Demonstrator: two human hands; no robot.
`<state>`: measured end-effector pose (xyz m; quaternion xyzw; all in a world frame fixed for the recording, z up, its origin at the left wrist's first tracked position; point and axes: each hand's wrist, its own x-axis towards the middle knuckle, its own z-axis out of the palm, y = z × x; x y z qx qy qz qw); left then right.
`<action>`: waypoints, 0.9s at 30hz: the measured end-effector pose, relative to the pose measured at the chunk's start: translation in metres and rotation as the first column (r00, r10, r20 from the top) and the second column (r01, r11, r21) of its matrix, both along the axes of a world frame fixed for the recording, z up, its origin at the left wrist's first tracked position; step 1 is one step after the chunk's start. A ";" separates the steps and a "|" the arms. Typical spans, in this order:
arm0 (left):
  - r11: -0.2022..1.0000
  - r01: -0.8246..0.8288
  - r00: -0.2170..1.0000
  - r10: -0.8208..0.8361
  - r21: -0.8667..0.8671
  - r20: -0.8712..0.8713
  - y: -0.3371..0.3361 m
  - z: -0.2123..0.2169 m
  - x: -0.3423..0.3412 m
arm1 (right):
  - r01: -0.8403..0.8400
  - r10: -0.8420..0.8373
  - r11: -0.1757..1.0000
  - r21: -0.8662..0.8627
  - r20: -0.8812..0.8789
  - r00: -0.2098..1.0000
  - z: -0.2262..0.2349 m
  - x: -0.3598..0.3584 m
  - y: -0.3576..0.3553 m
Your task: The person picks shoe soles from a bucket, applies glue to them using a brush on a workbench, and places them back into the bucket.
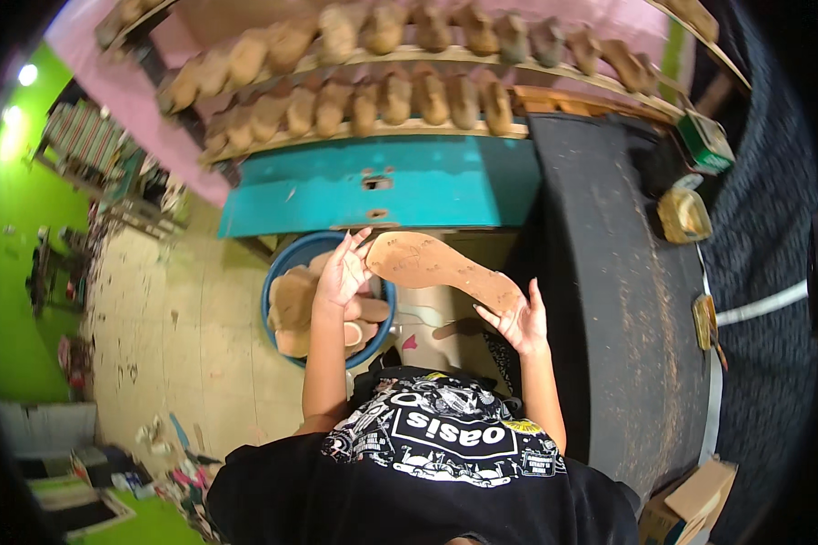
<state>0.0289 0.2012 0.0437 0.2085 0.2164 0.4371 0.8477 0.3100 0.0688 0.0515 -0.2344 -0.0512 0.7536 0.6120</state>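
Observation:
A flat brown shoe insole (441,262) with small dark marks is stretched out between my two hands, lying slantwise in the air. My left hand (344,272) holds its wide forefoot end at the edge, fingers pointing up. At the narrower heel end, my right hand (521,323) supports the insole with its fingers, the thumb standing up. Some of my fingers are hidden behind the piece. Below my left forearm, a round blue basin (268,309) on the floor is filled with more tan and brown sole pieces (293,300).
Ahead are a teal bench (291,186) and shelves lined with shoe lasts (395,95). To my right runs a dark-covered worktable (623,300) with a green tin (704,145) and a yellowish tub (683,216). A cardboard box (691,500) stands at lower right.

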 end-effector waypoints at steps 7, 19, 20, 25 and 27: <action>0.969 -0.245 0.941 0.231 -0.025 -0.247 -0.038 -0.055 -0.113 | -0.268 0.296 0.949 -0.166 0.172 0.940 -0.059 -0.090 0.058; 0.803 -0.593 0.687 0.547 0.068 -0.478 -0.052 -0.102 -0.181 | -0.405 0.474 0.880 -0.247 0.507 0.720 -0.100 -0.189 0.113; 0.779 -0.621 0.658 0.581 0.091 -0.478 -0.048 -0.110 -0.188 | -0.403 0.469 0.883 -0.242 0.525 0.711 -0.101 -0.196 0.114; 0.785 -0.596 0.588 0.570 0.169 -0.574 -0.024 -0.128 -0.196 | -0.366 0.436 0.899 -0.240 0.567 0.699 -0.102 -0.213 0.111; 0.782 -0.604 0.594 0.571 0.155 -0.567 -0.022 -0.136 -0.204 | -0.355 0.389 0.918 -0.180 0.594 0.704 -0.073 -0.225 0.099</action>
